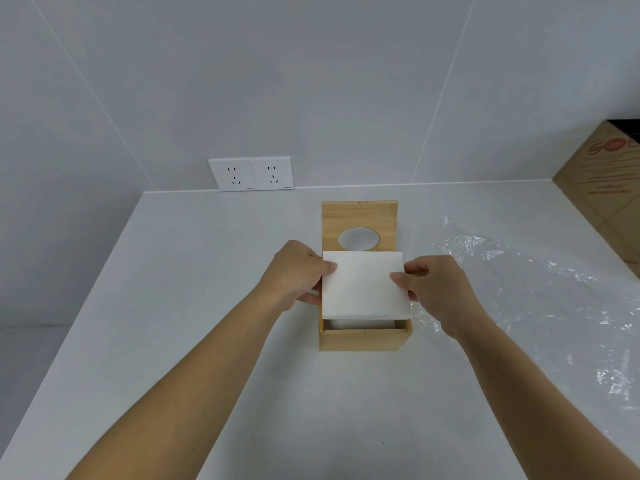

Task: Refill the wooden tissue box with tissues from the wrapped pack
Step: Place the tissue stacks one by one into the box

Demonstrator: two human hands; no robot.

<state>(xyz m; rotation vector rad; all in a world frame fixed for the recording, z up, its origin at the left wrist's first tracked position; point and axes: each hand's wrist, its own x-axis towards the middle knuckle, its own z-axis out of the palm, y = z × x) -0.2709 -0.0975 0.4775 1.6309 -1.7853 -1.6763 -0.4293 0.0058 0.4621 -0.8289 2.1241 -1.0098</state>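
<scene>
A white stack of tissues (363,287) hangs just over the open top of the wooden tissue box (363,339) in the middle of the white counter. My left hand (298,271) grips the stack's left edge, thumb on top and fingers underneath. My right hand (434,289) grips the right edge the same way. The box's wooden lid (360,216), with an oval hole, stands up behind the stack. The box's inside is mostly hidden by the tissues; only a strip along its front edge shows.
Clear plastic wrapping (540,296) lies crumpled on the counter to the right of the box. A cardboard carton (609,188) stands at the far right edge. Two wall sockets (251,173) sit on the back wall just above the counter (207,306).
</scene>
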